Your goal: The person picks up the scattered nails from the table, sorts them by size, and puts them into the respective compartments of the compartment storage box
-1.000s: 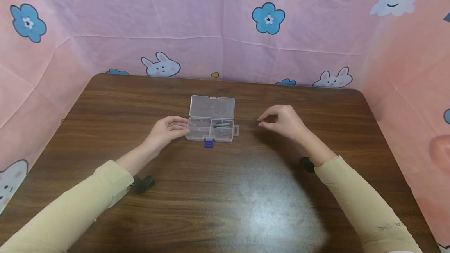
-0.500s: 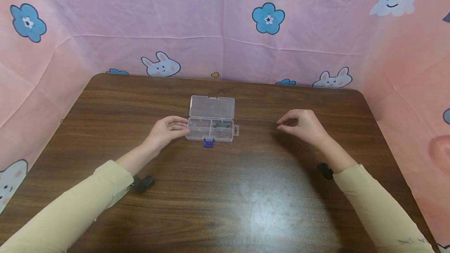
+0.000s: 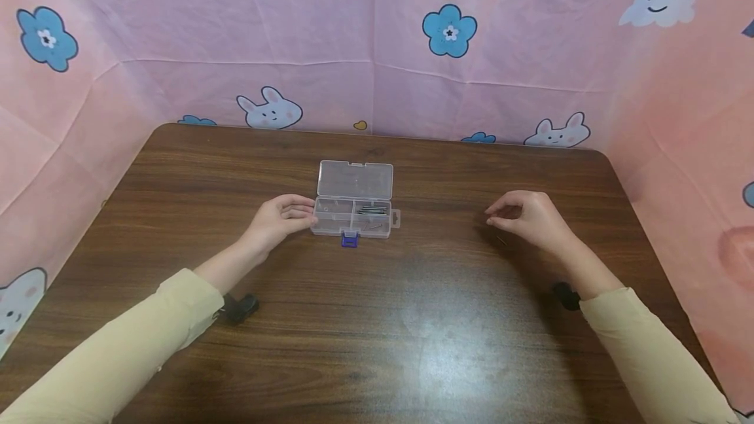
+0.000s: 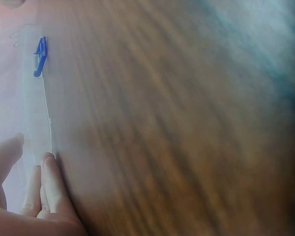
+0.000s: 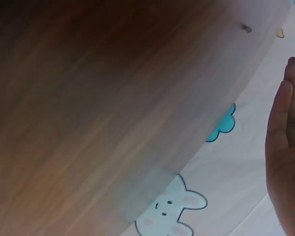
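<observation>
In the head view a clear plastic compartment box [image 3: 332, 222] stands with its lid [image 3: 355, 180] raised toward the back. Its blue latch [image 3: 350, 241] hangs at the front. My left hand [image 3: 272, 221] holds the box's left end between thumb and fingers. Several thin dark rods [image 3: 372, 211] lie in the back right compartment, and small slim pieces [image 3: 375, 226] in the front right one. Over the table to the right is my right hand [image 3: 526, 218], thumb and index tips near each other, nothing visible between them. A tiny thin piece [image 3: 501, 239] lies below that hand.
The brown wooden table [image 3: 353, 319] spans the view, with a pink printed cloth [image 3: 330, 31] behind and at both sides. Dark wrist cameras [image 3: 240, 309] sit under the sleeves. A small blurred dark thing [image 5: 247, 28] shows on the table in the right wrist view.
My right hand has moved right and slightly nearer, away from the box, leaving the tiny piece on the table in view. My left hand and the box have stayed put.
</observation>
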### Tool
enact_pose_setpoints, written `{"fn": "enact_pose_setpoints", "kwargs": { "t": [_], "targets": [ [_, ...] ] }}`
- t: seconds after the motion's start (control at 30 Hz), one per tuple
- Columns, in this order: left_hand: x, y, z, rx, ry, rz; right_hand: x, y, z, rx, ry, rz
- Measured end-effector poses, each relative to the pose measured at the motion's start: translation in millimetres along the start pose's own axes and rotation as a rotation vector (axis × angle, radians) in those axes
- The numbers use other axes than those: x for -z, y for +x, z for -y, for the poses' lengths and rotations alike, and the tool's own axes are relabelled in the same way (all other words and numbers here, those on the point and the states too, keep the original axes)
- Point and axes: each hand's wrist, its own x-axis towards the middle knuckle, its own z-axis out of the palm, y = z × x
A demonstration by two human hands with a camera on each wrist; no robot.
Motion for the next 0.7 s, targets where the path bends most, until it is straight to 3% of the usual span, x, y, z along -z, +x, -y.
{"fn": "enact_pose_setpoints", "kwargs": {
  "t": [0.4,0.7],
  "targets": [
    [-0.6,0.9,1.0,-0.001,0.000,0.003,8.4,-20.7,-15.1,-0.036,0.005,0.046],
    [0.2,1.3,1.2,0.008,0.005,0.000,8.2,-24.2,-18.5,-0.069,0.021,0.121]
  ]
}}
